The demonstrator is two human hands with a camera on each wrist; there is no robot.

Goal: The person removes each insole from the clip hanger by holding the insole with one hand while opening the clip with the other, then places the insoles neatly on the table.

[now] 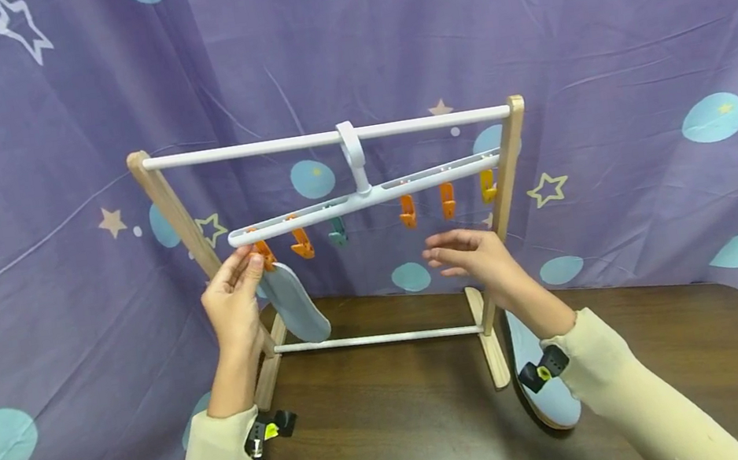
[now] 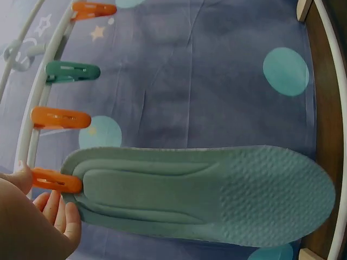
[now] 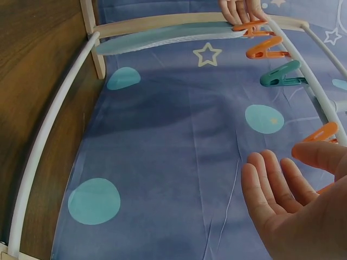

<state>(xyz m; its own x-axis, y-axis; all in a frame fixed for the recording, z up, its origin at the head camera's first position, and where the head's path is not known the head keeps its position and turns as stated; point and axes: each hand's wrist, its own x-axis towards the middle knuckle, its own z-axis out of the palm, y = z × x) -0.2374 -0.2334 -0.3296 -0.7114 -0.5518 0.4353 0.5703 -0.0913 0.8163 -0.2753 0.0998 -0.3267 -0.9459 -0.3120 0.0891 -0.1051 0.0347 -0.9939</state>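
A pale blue-green insole hangs by its heel end from the leftmost orange clip of a white clip hanger. My left hand pinches that clip between thumb and fingers, its fingertips right beside the insole's edge. The hanger tilts down to the left, its hook over the top bar of a wooden rack. My right hand is raised in front of the hanger's right half, fingers spread loosely with nothing in them. Below the right forearm a second insole lies on the table, partly covered.
The rack has a white top bar, wooden side posts and a low white bar. Further orange, yellow and green clips hang along the hanger. A purple patterned curtain stands behind the brown table.
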